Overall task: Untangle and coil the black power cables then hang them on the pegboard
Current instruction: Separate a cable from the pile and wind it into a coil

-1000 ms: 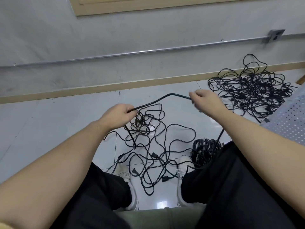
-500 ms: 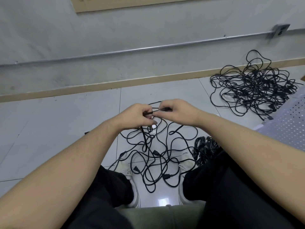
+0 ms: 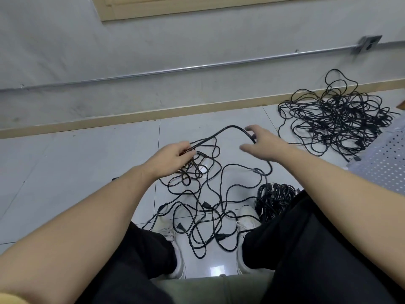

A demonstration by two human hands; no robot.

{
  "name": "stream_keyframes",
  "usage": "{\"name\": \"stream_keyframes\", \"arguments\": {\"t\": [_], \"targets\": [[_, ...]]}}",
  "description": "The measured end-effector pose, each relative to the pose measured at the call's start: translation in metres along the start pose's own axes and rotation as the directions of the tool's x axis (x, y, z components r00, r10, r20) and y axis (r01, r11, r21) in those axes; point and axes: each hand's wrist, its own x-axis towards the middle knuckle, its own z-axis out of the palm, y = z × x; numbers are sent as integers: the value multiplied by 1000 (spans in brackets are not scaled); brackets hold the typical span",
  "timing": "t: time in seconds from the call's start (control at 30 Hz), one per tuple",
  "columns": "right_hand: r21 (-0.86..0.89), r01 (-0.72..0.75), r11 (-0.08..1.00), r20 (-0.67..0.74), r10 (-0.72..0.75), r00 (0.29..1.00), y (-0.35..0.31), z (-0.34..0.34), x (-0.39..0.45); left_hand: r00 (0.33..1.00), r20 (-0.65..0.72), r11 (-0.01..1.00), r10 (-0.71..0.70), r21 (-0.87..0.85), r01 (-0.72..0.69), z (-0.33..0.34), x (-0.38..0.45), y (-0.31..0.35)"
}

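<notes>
Two hands, left hand (image 3: 173, 157) fingers clamped on black cable (image 3: 221, 131), right hand (image 3: 263, 143) fingers spread beside it

1. You have one view only, from the camera on your head.
2. It looks forward and steeply down, over your knees to the floor (image 3: 54, 172).
3. It sits close; the wall (image 3: 175, 51) fills the top.

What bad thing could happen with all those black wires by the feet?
The left hand grips a black cable loop; pulling harder may tighten the loose black cable tangle on the floor. Strands lie around the white shoes, so standing up could trip the person.
</notes>
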Motion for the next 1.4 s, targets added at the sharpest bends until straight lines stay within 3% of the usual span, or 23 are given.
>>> {"name": "stream_keyframes", "arguments": {"t": [0.07,0.17,0.23,0.33,0.4,0.53,0.6,0.7,0.8,0.87,0.97,1.03,1.1,1.2,1.3,1.4], "targets": [[-46,191,980,-28,-193,981,-12,5,-2,998,-22,998,53,-22,-53,-1,0,14],[-191,499,845,-105,-523,846,-37,18,-10,982,-44,983,181,15,-180,-1,-2,35],[-90,576,813,-97,-582,807,-51,23,-16,959,-96,963,267,67,-262,-2,-3,47],[280,488,827,61,-522,851,-59,23,-29,947,-178,960,268,-27,-277,-1,-4,47],[268,466,843,109,-507,855,-57,25,-31,961,-155,961,228,-122,-248,2,-2,40],[421,511,749,-61,-539,840,-56,29,-31,993,-28,918,111,-379,-113,14,0,45],[453,524,721,-129,-528,839,-54,25,-32,995,82,909,59,-415,-20,22,1,46],[629,500,595,-268,-439,858,-52,15,-31,965,262,957,9,-283,68,35,2,27],[812,430,395,-355,-251,901,-46,4,-25,897,428,993,-114,18,118,41,-3,1],[805,357,474,-350,-106,931,-40,1,-21,889,421,979,-178,165,118,41,-5,-8],[711,185,678,-323,81,943,-25,1,-7,963,235,970,-132,233,76,35,-1,-8],[533,93,841,-295,82,952,-14,0,1,990,134,962,-34,273,-4,28,3,2],[237,81,968,-289,-9,957,-9,1,4,998,48,979,33,197,-42,20,4,16],[-79,317,945,-259,-326,909,-24,7,-2,989,-32,987,146,-56,-147,15,4,35],[-5,486,874,5,-486,874,-43,23,-13,959,-104,955,264,-113,-275,12,1,47],[155,441,884,116,-459,881,-50,36,-21,960,-82,946,267,-170,-278,10,0,46]]}}
